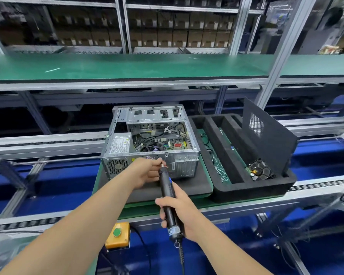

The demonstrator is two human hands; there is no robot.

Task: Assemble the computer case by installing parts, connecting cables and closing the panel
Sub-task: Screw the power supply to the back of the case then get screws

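At the near side of the conveyor line, a black electric screwdriver (pixel 168 195) is held in a full grip by the right hand (pixel 180 212), the fingers being wrapped round the lower barrel just above the coiled cord. The tool is tilted away from the person, and its metal tip is set against the upper part of the rear face of the computer case (pixel 151 135). The front end of the tool is pinched in a narrow grip by the left hand (pixel 147 172), with the fingertips closed round the chuck right at the case. Whether a screw is held there as well cannot be told.

The case is laid on its side with the open side up, so that the motherboard, loose cables and the silver power supply with its white label are exposed. It is carried on a dark mat (pixel 191 187), which lies on a green pallet (pixel 135 212). Just beside the mat, to the right, a black foam tray (pixel 246 190) is placed. The black side panel (pixel 270 139) is stood upright in the tray's far-right slot, and a dark part (pixel 260 171) with a green board is lodged in front of it. Cables and small white pieces are scattered in the left slot.

Below the pallet's front edge a yellow box (pixel 117 236) with a green button is mounted. Beyond the case a long green shelf (pixel 127 66) is seen, with blurred cardboard boxes (pixel 167 36) stacked behind it.
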